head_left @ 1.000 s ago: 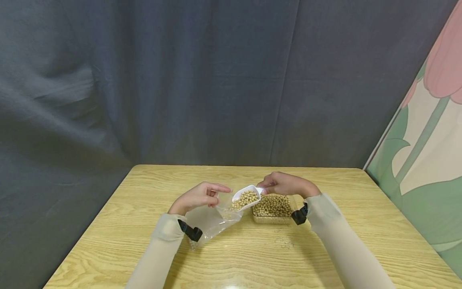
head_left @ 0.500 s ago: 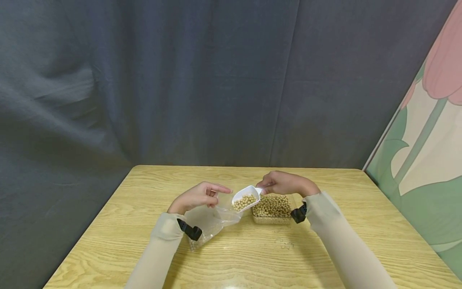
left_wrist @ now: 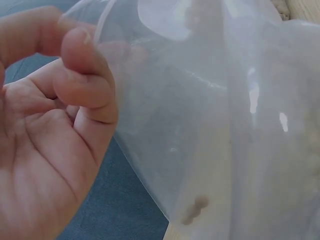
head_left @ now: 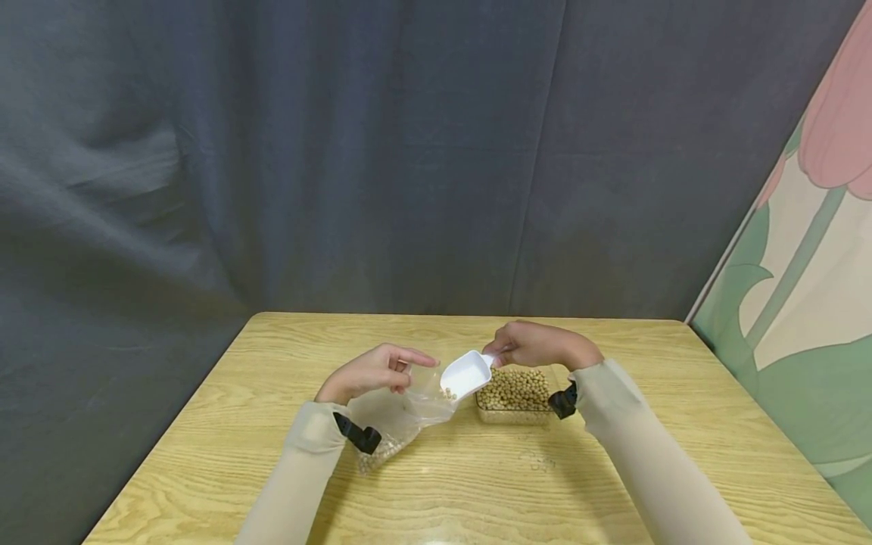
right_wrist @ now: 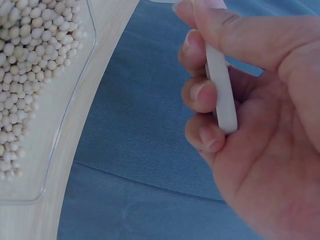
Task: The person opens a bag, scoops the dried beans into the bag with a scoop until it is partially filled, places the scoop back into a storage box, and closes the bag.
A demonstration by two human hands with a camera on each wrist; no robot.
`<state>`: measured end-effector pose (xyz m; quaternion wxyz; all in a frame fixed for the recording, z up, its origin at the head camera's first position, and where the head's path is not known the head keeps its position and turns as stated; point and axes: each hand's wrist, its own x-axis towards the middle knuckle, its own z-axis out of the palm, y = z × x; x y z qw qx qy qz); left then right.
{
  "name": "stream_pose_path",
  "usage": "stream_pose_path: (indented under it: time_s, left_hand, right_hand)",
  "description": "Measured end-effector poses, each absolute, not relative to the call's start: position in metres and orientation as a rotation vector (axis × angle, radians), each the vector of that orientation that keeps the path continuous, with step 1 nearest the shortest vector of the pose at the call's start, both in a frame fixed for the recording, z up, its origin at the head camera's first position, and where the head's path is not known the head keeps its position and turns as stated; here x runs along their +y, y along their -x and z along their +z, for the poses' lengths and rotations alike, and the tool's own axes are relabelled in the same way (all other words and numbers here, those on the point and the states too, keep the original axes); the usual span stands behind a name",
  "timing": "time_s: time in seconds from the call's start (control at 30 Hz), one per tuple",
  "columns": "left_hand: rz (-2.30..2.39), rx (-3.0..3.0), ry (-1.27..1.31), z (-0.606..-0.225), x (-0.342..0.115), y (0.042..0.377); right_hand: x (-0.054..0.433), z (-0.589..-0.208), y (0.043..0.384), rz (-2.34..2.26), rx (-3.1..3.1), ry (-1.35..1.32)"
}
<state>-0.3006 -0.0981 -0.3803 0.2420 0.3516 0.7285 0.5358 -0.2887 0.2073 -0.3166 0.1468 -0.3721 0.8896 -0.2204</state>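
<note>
My left hand (head_left: pixel 373 373) holds a clear plastic bag (head_left: pixel 395 420) near its mouth; in the left wrist view the curled fingers pinch the film of the bag (left_wrist: pixel 175 115). Beans lie in the bag's lower end, partly behind the wrist. In my right hand (head_left: pixel 538 346) is a white scoop (head_left: pixel 467 372), tilted down to the left at the bag's mouth, with a few beans left at its lip. The right wrist view shows fingers and thumb curled round the scoop handle (right_wrist: pixel 222 95). Just below the right hand stands a clear box (head_left: pixel 512 417) of dried soybeans (head_left: pixel 514 387).
The wooden table (head_left: pixel 238 424) carries everything. Behind it hangs a dark blue-grey curtain (head_left: pixel 409 151). At the right is a wall panel painted with flowers (head_left: pixel 804 303). A small clear mark or scrap (head_left: pixel 538 459) lies in front of the box.
The beans in the scoop have slid out to the left into the bag, so the scoop's white inside shows. More beans show in the bag's lower end. Both hands have barely moved.
</note>
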Motion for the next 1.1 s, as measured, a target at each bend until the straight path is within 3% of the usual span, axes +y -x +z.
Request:
stream_pose_path:
  time_s: [0.6, 1.1]
  left_hand:
    - [1.487, 2.020, -0.953, -0.391, -0.098, 0.304]
    - [1.499, 1.997, -0.985, -0.392, -0.100, 0.302]
  right_hand:
    - [0.210, -0.317, 0.289, -0.662, 2.595, 1.096]
    - [0.249, -0.320, 0.286, -0.731, 2.744, 1.052]
